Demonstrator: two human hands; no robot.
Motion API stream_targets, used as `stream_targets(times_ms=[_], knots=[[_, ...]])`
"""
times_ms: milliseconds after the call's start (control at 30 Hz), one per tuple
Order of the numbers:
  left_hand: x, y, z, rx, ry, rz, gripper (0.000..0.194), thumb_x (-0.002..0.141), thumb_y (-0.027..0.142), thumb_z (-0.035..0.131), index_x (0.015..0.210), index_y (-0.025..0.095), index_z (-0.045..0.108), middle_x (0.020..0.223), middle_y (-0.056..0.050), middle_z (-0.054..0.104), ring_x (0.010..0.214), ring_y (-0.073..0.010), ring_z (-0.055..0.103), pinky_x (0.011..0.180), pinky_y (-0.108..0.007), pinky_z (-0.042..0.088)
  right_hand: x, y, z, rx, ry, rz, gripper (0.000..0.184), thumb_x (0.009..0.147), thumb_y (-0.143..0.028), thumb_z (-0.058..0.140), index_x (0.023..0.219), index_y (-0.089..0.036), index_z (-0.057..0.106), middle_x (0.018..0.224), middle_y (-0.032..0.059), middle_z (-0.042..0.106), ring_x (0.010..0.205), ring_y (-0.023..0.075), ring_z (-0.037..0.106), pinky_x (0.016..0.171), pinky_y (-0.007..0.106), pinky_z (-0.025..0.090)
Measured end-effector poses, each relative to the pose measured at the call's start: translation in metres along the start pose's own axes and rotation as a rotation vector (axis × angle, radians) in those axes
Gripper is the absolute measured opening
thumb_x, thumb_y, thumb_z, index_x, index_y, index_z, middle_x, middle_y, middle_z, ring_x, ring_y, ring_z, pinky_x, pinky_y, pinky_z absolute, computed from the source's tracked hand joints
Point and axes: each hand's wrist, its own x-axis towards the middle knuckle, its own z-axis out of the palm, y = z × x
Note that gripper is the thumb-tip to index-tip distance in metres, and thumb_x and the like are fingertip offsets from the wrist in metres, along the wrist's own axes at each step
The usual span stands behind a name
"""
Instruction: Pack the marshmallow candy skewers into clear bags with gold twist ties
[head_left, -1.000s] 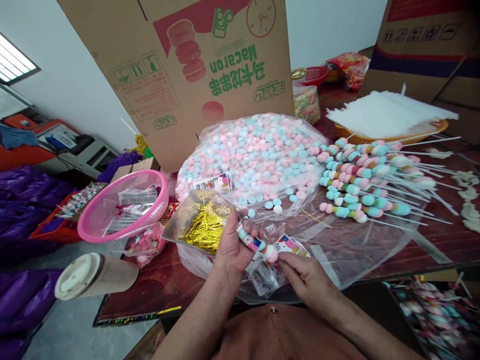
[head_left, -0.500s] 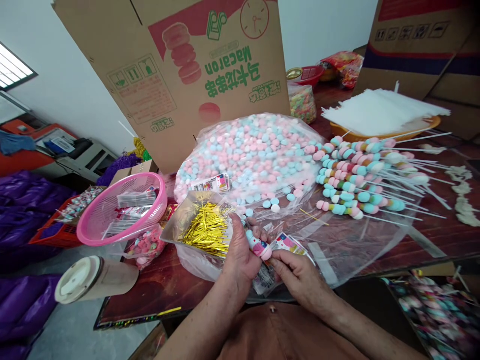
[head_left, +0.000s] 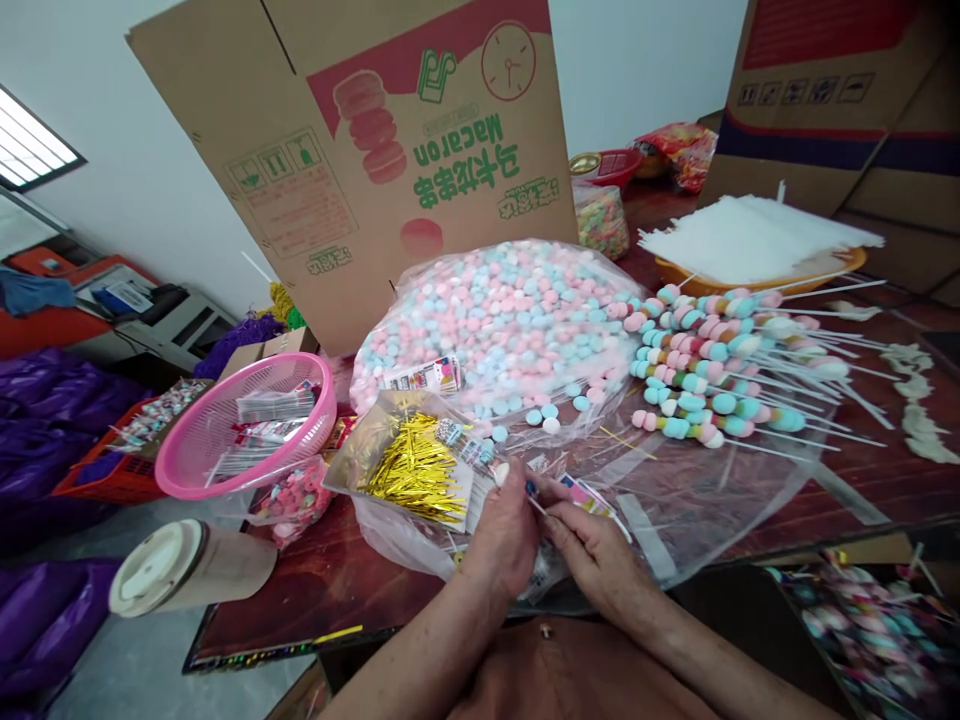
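Over the near edge of the bench (head_left: 322, 590), we held the wrapped skewer (head_left: 466, 448), its covered sweets pointing up and left towards the open pouch (head_left: 352, 445). Our left hand (head_left: 506, 535) was curled closed around its lower part, and our right hand (head_left: 592, 550) pinched the thin stick (head_left: 537, 507) between thumb and fingers.

The pouch held a heap of gold ties (head_left: 412, 470). To its left, the pink basket (head_left: 169, 465) held stacks of printed wrappers (head_left: 277, 403), with a small clear bag (head_left: 296, 490) of pink sweets just below and a lidded cup (head_left: 225, 568) near that.

Behind the pouch, a large clear bag (head_left: 502, 320) bulged with pink, blue and white sweets; a few loose ones (head_left: 551, 425) lay at its front. On the right, threaded skewers (head_left: 712, 350) were piled on and beside clear plastic, and the orange tray (head_left: 847, 263) behind them carried a mound of white sticks (head_left: 757, 238). Low at the far right, an open box (head_left: 832, 680) held what were probably more colourful skewers, though they were too blurred for us to be sure.
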Motion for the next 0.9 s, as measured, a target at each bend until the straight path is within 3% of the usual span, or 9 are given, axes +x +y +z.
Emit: stream_targets(times_ms=[100,167,233,300,500,633,733,833,900], knots=[[0.001,0.021,-0.016,0.004,-0.077,-0.08,0.053,0.06,0.059,0.068,0.086,0.014,0.06,0.078,-0.006,0.065,0.072,-0.0191,0.061,0.067,-0.03,0.046,-0.001,0.002,-0.009,0.088,-0.086,0.053,0.032,0.089,-0.039,0.036,0.069,-0.018,0.051,0.057,-0.0022,0.047,0.055,0.0118,0.041,0.051,0.022,0.032],[0.006,0.043,-0.023,-0.087,-0.054,0.011,0.05,0.063,0.057,0.068,0.092,0.016,0.059,0.084,-0.006,0.065,0.076,-0.02,0.062,0.07,-0.033,0.048,-0.004,0.001,-0.014,0.187,-0.211,0.126,0.035,0.089,-0.043,0.036,0.066,-0.019,0.047,0.052,-0.0046,0.04,0.049,0.0103,0.036,0.047,0.021,0.029],[0.011,0.062,-0.025,-0.167,0.006,0.083,0.037,0.072,0.047,0.065,0.092,0.017,0.059,0.077,-0.003,0.065,0.07,-0.0178,0.062,0.071,-0.034,0.049,-0.007,-0.001,-0.016,0.256,-0.309,0.17,0.037,0.089,-0.045,0.035,0.066,-0.019,0.046,0.05,-0.0058,0.036,0.047,0.0095,0.033,0.045,0.021,0.026],[0.016,0.071,-0.022,-0.227,0.068,0.094,0.022,0.08,0.039,0.06,0.085,0.017,0.059,0.059,0.002,0.058,0.055,-0.0131,0.057,0.066,-0.032,0.05,-0.009,-0.004,-0.015,0.209,-0.3,0.145,0.036,0.089,-0.044,0.035,0.066,-0.019,0.047,0.053,-0.0048,0.039,0.049,0.0098,0.035,0.046,0.021,0.028],[0.012,0.04,-0.003,-0.29,0.103,0.072,0.033,0.076,0.045,0.062,0.063,0.016,0.051,0.042,0.006,0.044,0.041,-0.0088,0.045,0.055,-0.025,0.046,-0.005,-0.009,-0.003,-0.186,-0.041,-0.061,0.032,0.089,-0.033,0.035,0.062,-0.019,0.046,0.054,-0.0017,0.047,0.052,0.0118,0.042,0.048,0.023,0.029],[0.007,0.014,0.002,-0.2,0.034,0.045,0.038,0.066,0.048,0.07,0.06,0.017,0.05,0.043,0.005,0.046,0.043,-0.0094,0.046,0.052,-0.022,0.041,0.0,-0.008,0.004,-0.123,0.03,-0.108,0.03,0.089,-0.031,0.034,0.068,-0.019,0.052,0.062,0.0018,0.058,0.057,0.0138,0.053,0.053,0.023,0.039],[0.008,0.002,0.004,-0.129,0.1,0.106,0.042,0.065,0.049,0.07,0.054,0.017,0.047,0.043,0.005,0.046,0.044,-0.0086,0.045,0.051,-0.021,0.038,0.005,-0.005,0.01,-0.076,0.068,-0.106,0.028,0.089,-0.029,0.033,0.082,-0.018,0.059,0.074,0.0057,0.064,0.071,0.018,0.061,0.063,0.026,0.045],[0.009,-0.005,0.009,0.02,0.177,0.121,0.043,0.064,0.057,0.066,0.063,0.015,0.057,0.054,0.001,0.056,0.053,-0.0116,0.052,0.06,-0.024,0.041,0.008,0.0,0.016,-0.203,0.135,-0.122,0.027,0.086,-0.025,0.033,0.08,-0.018,0.059,0.068,0.007,0.064,0.065,0.0199,0.061,0.058,0.027,0.044],[0.006,-0.007,0.01,0.143,0.137,0.057,0.049,0.066,0.061,0.06,0.074,0.013,0.063,0.065,-0.004,0.062,0.064,-0.0162,0.057,0.067,-0.027,0.042,0.01,0.003,0.018,-0.309,0.166,-0.143,0.027,0.084,-0.023,0.033,0.072,-0.019,0.057,0.062,0.0064,0.062,0.057,0.0188,0.058,0.052,0.027,0.041]])
